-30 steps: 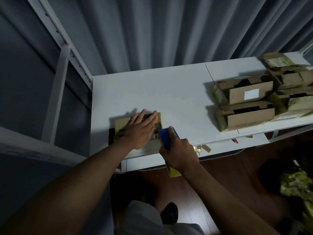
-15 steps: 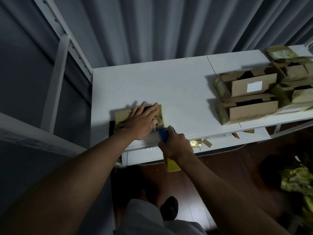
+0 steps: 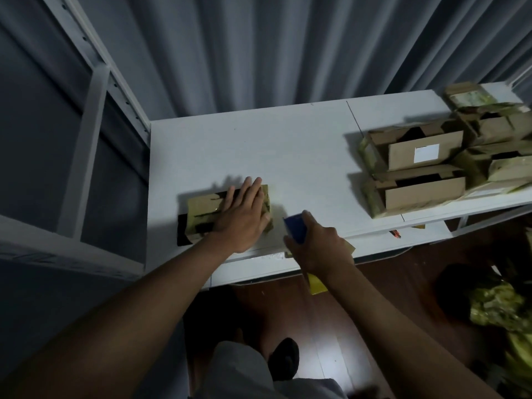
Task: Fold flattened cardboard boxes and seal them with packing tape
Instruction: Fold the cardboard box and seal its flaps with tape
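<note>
A small cardboard box (image 3: 201, 210) with shiny tape across its top lies near the front left of the white table (image 3: 288, 151). My left hand (image 3: 244, 217) presses flat on the box, fingers straight. Just to the right of the box, my right hand (image 3: 319, 246) grips a blue tape dispenser (image 3: 295, 228). A yellow part (image 3: 316, 285) of it shows below my wrist. The dispenser stands a short gap away from the box's right end.
Several folded cardboard boxes (image 3: 417, 168) are stacked at the table's right end. A white metal rack (image 3: 95, 90) stands to the left. Grey curtains hang behind. A lower white shelf (image 3: 426, 234) holds small scraps. Crumpled tape waste (image 3: 501, 309) lies on the dark wooden floor.
My right hand has drawn the blue dispenser rightward, away from the box's end. My left hand stays pressed on the box. The camera has tilted slightly.
</note>
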